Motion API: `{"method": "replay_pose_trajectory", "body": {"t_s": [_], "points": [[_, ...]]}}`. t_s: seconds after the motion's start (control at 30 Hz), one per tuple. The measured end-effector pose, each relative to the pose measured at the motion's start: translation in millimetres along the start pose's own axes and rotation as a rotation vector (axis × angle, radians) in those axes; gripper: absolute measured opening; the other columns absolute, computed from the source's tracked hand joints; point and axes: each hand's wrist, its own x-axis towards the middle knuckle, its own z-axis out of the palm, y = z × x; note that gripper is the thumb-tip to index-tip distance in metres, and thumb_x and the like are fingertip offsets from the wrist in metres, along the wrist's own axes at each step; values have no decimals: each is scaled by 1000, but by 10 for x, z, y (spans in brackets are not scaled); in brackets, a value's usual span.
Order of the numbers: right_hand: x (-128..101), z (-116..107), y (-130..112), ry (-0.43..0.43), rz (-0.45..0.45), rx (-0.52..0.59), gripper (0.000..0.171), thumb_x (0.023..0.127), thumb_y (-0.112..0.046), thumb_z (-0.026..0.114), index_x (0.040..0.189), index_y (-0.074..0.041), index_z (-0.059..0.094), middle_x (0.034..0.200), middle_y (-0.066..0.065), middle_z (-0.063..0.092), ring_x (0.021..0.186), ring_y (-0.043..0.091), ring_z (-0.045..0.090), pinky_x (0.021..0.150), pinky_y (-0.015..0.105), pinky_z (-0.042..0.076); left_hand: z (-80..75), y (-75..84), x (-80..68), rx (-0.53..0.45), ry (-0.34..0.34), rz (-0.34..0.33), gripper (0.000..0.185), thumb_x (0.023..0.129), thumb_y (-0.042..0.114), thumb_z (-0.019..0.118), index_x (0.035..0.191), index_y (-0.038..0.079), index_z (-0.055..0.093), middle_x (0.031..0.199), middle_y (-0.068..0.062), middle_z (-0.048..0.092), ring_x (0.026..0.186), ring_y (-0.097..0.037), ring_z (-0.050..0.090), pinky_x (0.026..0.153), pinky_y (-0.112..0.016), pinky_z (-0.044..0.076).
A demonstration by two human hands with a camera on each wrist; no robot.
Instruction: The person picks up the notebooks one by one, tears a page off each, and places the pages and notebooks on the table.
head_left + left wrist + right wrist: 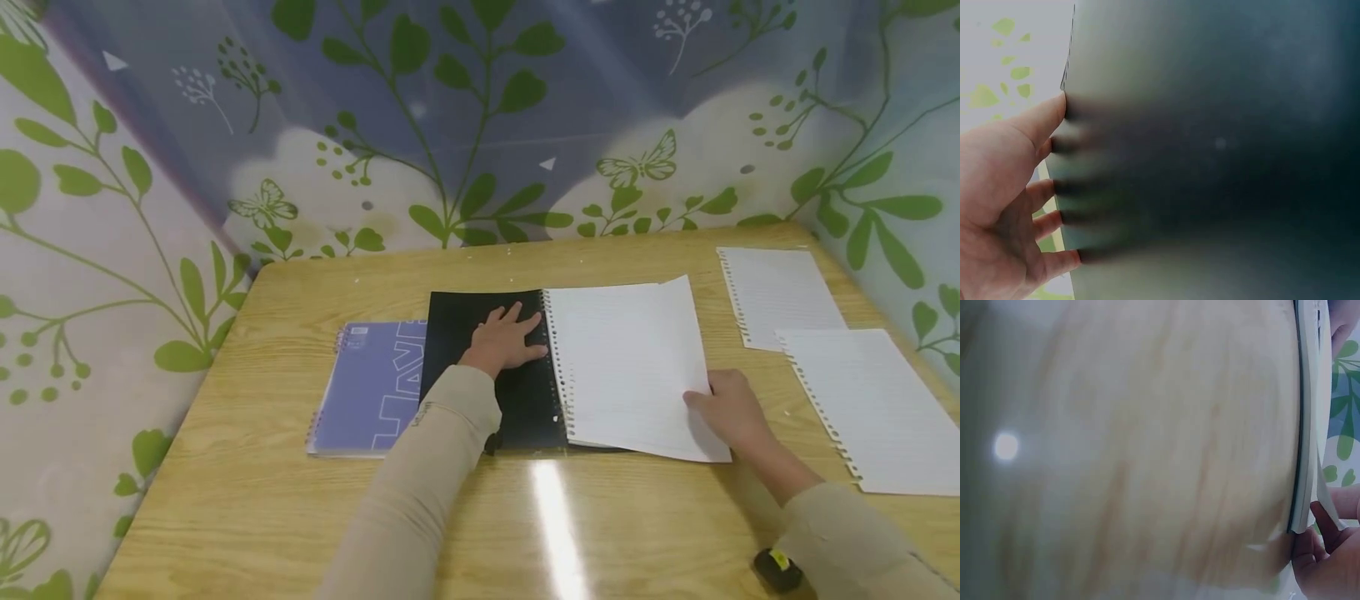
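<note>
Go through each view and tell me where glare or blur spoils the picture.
Head view: sharp, but a bright streak of glare lies on the table below the open notebook. Left wrist view: left hand clear, its fingertips smeared against the black cover. Right wrist view: tabletop blurred throughout with one glare spot; right hand barely in frame.

The left hand is laid flat, palm down, with fingers straight and slightly spread. The right hand is held low to the right, its fingers curled in a pinch. Both forearms are stretched forward in beige sleeves.
</note>
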Motion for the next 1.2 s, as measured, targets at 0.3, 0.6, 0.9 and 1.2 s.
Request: {"method": "replay_pose_trajectory", "body": {"t_s": [0.3, 0.6, 0.9, 1.2], "points": [[-44, -5, 44, -33, 57, -11, 32, 87, -9, 49, 96, 21, 55, 81, 28, 57, 67, 26, 48, 56, 31, 39, 59, -16, -4, 30, -9, -2, 65, 91, 58, 37, 147, 36, 11, 157, 1, 1, 144, -25, 4, 113, -50, 19], [-24, 13, 74, -47, -18, -83, 41, 89, -11, 47, 111, 24, 48, 110, 42, 49, 96, 49, 52, 81, 56, 43, 90, -12, -24, -88, 44, -2, 62, 92, 52, 45, 146, 31, 23, 157, 0, 7, 144, -25, 6, 114, -51, 16], [45, -75, 58, -48, -12, -124, 47, 93, -19, 46, 118, 20, 41, 116, 41, 47, 102, 53, 48, 85, 57, 41, 140, -29, -125, -78, 170, -7, 50, 97, 45, 34, 144, 28, 30, 156, -4, 12, 144, -27, 3, 116, -47, 3], [-117, -641, 75, -27, 125, -33, 58, 96, -28, 39, 131, 17, 30, 132, 42, 30, 118, 56, 32, 94, 62, 30, 108, -514, -611, -198, 357, -183, 52, 94, 40, 46, 139, 13, 40, 141, -15, 38, 132, -38, 27, 107, -57, 20]]}}
